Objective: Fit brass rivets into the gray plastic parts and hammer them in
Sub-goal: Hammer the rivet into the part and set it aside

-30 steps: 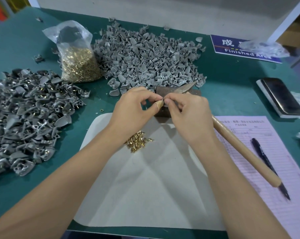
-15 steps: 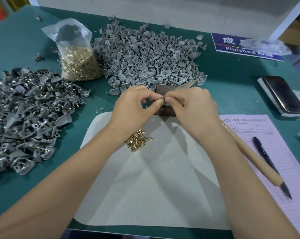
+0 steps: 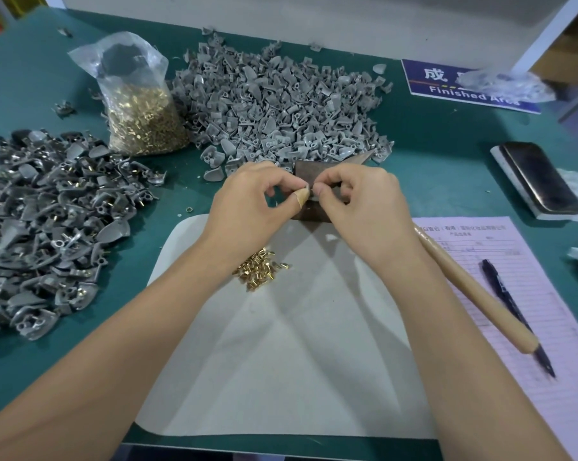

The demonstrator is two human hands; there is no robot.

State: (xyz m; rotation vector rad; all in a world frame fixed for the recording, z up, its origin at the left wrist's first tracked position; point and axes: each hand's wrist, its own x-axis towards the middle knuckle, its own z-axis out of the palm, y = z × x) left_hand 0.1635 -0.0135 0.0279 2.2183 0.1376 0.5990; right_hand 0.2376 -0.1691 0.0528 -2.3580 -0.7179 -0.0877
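Brass rivets [image 3: 260, 268] lie loose at frame centre within your reach, while your left hand [image 3: 252, 202] and right hand [image 3: 364, 202], fingertips pinched together above the dark block [image 3: 310, 174], hold something too small to identify, probably a gray part taking its rivet

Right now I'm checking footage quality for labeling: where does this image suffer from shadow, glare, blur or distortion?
Head view: soft forearm shadows cross the pale gray work mat; the black phone shows mild glare; the clear plastic over the blue Finished Area sign looks smeared; wide-angle distortion bows the teal table edges; whatever the left hand and right hand pinch is too small to resolve.
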